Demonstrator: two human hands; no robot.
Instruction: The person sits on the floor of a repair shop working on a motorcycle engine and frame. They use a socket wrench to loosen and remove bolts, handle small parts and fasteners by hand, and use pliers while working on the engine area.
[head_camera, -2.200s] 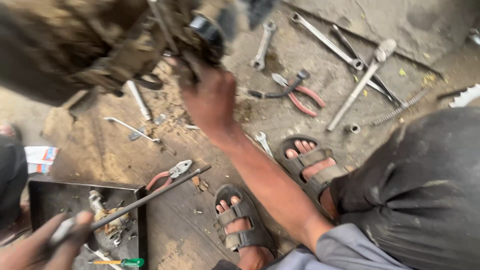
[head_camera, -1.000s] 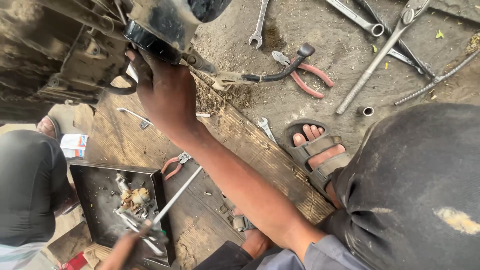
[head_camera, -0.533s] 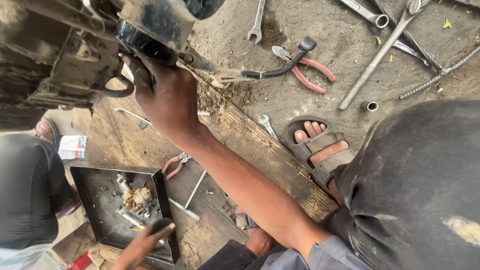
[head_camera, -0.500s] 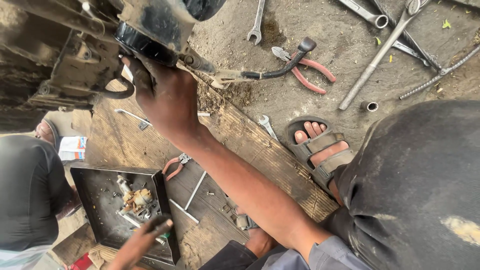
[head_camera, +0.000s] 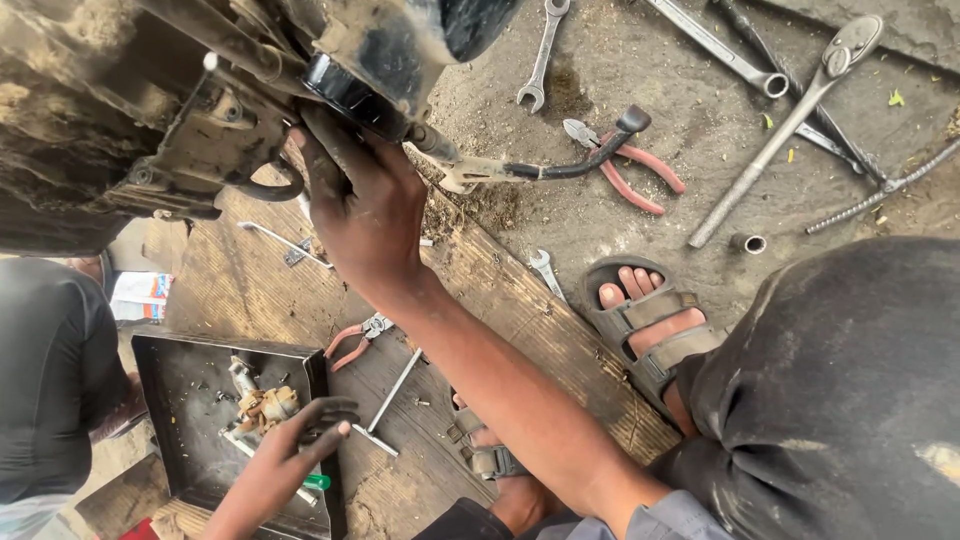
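A grimy engine-like machine (head_camera: 150, 110) hangs over the upper left. My right hand (head_camera: 365, 210) reaches up to its underside and grips there beside a black round part (head_camera: 350, 90). A bracket with a black cable (head_camera: 580, 165) sticks out to the right of that hand. My left hand (head_camera: 285, 455) lies low at the left, fingers spread over the rim of a black metal tray (head_camera: 175, 360) that holds small dirty parts (head_camera: 260, 410). A green-handled screwdriver (head_camera: 316, 482) lies just under that hand. A thin metal rod tool (head_camera: 392, 395) rests on the wooden plank (head_camera: 520, 310) beside the tray.
Red-handled pliers (head_camera: 640, 170), a spanner (head_camera: 540, 55), a long ratchet (head_camera: 790, 120) and other bars lie on the dirt at the upper right. Smaller red pliers (head_camera: 352, 340) lie by the tray. My sandalled foot (head_camera: 645, 310) stands at the plank's edge. Another person in black (head_camera: 50, 380) crouches at the left.
My left hand has let go of the thin rod tool, which now lies on the plank, and has moved up over the tray's rim. My right hand stays on the machine.
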